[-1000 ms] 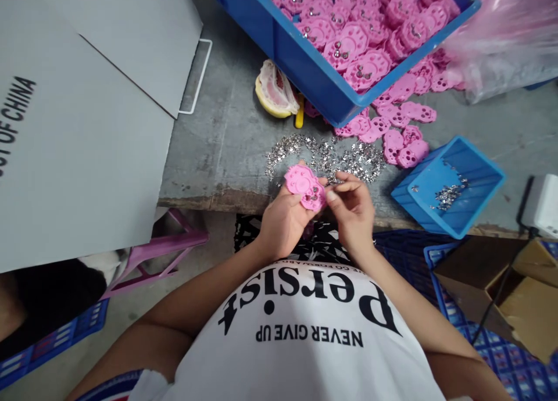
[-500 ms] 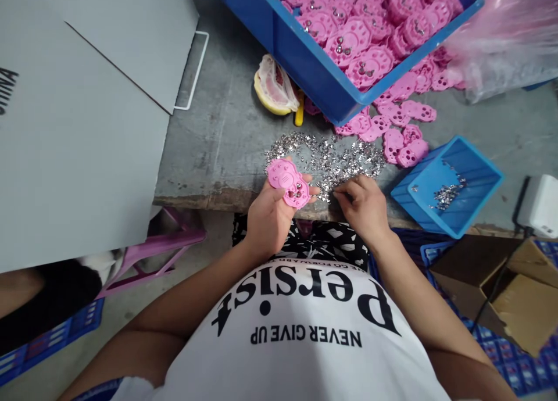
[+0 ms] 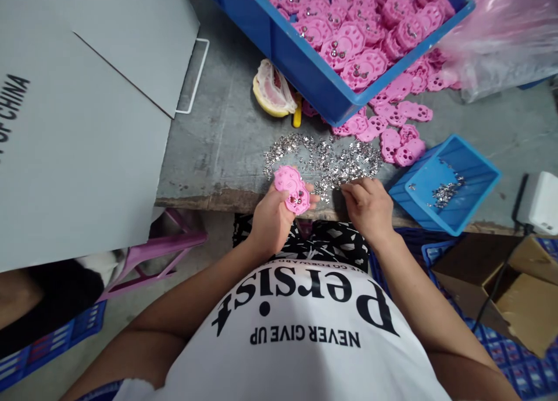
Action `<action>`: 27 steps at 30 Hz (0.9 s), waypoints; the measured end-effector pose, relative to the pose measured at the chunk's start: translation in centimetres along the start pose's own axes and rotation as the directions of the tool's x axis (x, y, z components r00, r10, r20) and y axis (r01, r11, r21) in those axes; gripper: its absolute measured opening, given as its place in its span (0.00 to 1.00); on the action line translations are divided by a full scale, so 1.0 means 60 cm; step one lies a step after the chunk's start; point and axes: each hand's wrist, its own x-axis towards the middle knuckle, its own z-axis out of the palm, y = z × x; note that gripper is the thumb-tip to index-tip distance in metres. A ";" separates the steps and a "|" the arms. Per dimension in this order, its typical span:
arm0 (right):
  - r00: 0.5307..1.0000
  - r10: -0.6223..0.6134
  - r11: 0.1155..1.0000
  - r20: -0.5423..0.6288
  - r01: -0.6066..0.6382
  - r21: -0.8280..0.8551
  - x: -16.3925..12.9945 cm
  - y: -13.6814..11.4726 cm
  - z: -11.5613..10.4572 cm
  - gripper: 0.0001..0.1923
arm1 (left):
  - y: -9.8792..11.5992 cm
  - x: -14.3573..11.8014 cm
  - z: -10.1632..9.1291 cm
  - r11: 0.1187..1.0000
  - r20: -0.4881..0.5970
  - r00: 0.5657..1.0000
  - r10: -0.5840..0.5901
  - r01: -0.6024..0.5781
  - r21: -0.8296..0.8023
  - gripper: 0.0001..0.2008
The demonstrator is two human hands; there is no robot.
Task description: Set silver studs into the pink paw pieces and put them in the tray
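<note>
Pink plastic part (image 3: 291, 189) — gripped in left hand (image 3: 272, 218) at table (image 3: 218, 151) edge, some sockets fitted with metal pieces — right hand (image 3: 368, 206) curled, fingertips in the loose metal pieces (image 3: 325, 160); blue crate (image 3: 305, 70) holds many fitted parts.

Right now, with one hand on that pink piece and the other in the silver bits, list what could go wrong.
1. The silver parts pile runs right up to the bench edge; the right hand picking there could sweep some off.
2. The left hand holds the pink piece tilted past that edge, so its small metal inserts may drop.
3. The small blue bin appears to overhang the edge and could tip if bumped.
</note>
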 end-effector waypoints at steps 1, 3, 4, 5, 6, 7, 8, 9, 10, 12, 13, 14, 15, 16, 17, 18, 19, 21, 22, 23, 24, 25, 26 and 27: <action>1.000 -0.004 1.000 0.003 0.004 0.030 -0.005 0.000 -0.004 0.13 | -0.005 0.003 -0.001 0.998 -0.008 0.998 -0.058 0.058 0.014 0.26; 0.999 -0.024 0.995 0.028 0.021 0.102 -0.015 -0.002 -0.010 0.12 | -0.014 0.008 -0.001 0.985 -0.031 0.986 -0.163 0.164 0.047 0.21; 0.999 -0.031 0.990 0.044 0.024 0.137 -0.019 -0.005 -0.010 0.11 | -0.018 0.011 0.000 0.979 -0.044 0.981 -0.190 0.192 0.063 0.18; 0.998 -0.031 0.986 0.059 0.021 0.167 -0.023 -0.008 -0.009 0.10 | -0.021 0.013 0.001 0.977 -0.056 0.979 -0.197 0.201 0.077 0.16; 0.997 -0.025 0.982 0.071 0.012 0.186 -0.026 -0.012 -0.007 0.09 | -0.023 0.014 0.002 0.977 -0.062 0.979 -0.192 0.197 0.087 0.14; 0.997 -0.015 0.981 0.080 -0.001 0.192 -0.028 -0.017 -0.003 0.08 | -0.023 0.015 0.004 0.978 -0.067 0.981 -0.181 0.186 0.092 0.13; 0.996 0.000 0.984 0.087 -0.016 0.180 -0.028 -0.023 0.001 0.08 | -0.023 0.014 0.006 0.980 -0.073 0.983 -0.170 0.176 0.094 0.13; 0.996 0.018 0.988 0.091 -0.032 0.149 -0.027 -0.029 0.005 0.07 | -0.022 0.013 0.008 0.981 -0.078 0.984 -0.162 0.168 0.093 0.13; 0.995 0.035 0.993 0.093 -0.045 0.105 -0.025 -0.036 0.008 0.07 | -0.020 0.012 0.010 0.983 -0.082 0.985 -0.154 0.161 0.092 0.13; 0.994 0.054 0.998 0.099 -0.056 0.020 -0.020 -0.047 0.014 0.06 | -0.017 0.007 0.012 0.984 -0.080 0.987 -0.139 0.147 0.099 0.13; 0.993 0.055 0.998 0.103 -0.054 -0.006 -0.018 -0.050 0.016 0.06 | -0.016 0.004 0.012 0.984 -0.078 0.988 -0.130 0.138 0.110 0.13; 0.993 0.051 0.999 0.105 -0.050 -0.013 -0.017 -0.052 0.018 0.07 | -0.016 0.002 0.011 0.983 -0.074 0.990 -0.120 0.129 0.129 0.13; 0.993 0.047 0.999 0.104 -0.047 -0.002 -0.016 -0.051 0.019 0.07 | -0.016 0.000 0.010 0.981 -0.075 0.991 -0.109 0.120 0.156 0.14; 0.994 0.044 0.999 0.096 -0.046 0.026 -0.017 -0.049 0.020 0.07 | -0.018 -0.002 0.009 0.976 -0.078 0.992 -0.099 0.112 0.189 0.16; 0.996 0.045 0.996 0.082 -0.051 0.073 -0.017 -0.046 0.020 0.07 | -0.020 -0.003 0.007 0.969 -0.080 0.993 -0.089 0.105 0.225 0.18; 0.997 0.051 0.989 0.064 -0.059 0.139 -0.019 -0.043 0.018 0.07 | -0.023 -0.003 0.006 0.961 -0.080 0.994 -0.079 0.098 0.259 0.19; 0.997 0.062 0.973 0.048 -0.071 0.220 -0.020 -0.041 0.016 0.06 | -0.026 -0.003 0.005 0.953 -0.075 0.995 -0.072 0.091 0.288 0.20; 0.995 0.094 0.914 0.042 -0.103 0.393 -0.022 -0.040 0.008 0.05 | -0.034 -0.002 0.005 0.942 -0.056 0.997 -0.054 0.070 0.329 0.20; 0.993 0.107 0.874 0.056 -0.121 0.470 -0.022 -0.042 0.002 0.04 | -0.037 -0.001 0.006 0.939 -0.045 0.998 -0.043 0.056 0.341 0.19; 0.990 0.112 0.834 0.081 -0.137 0.534 -0.022 -0.045 -0.003 0.05 | -0.040 0.000 0.007 0.937 -0.039 0.999 -0.031 0.042 0.348 0.19; 0.988 0.107 0.797 0.108 -0.151 0.585 -0.021 -0.048 -0.009 0.05 | -0.042 0.001 0.009 0.936 -0.036 0.999 -0.017 0.029 0.350 0.19; 0.986 0.098 0.766 0.134 -0.161 0.622 -0.020 -0.052 -0.014 0.05 | -0.043 0.001 0.011 0.938 -0.035 0.999 -0.003 0.015 0.347 0.19; 0.985 0.088 0.742 0.152 -0.166 0.650 -0.019 -0.056 -0.018 0.05 | -0.044 0.002 0.014 0.940 -0.037 0.999 0.007 0.006 0.341 0.20; 0.984 0.082 0.724 0.160 -0.169 0.669 -0.018 -0.058 -0.021 0.05 | -0.044 0.002 0.016 0.942 -0.041 0.999 0.012 0.002 0.335 0.20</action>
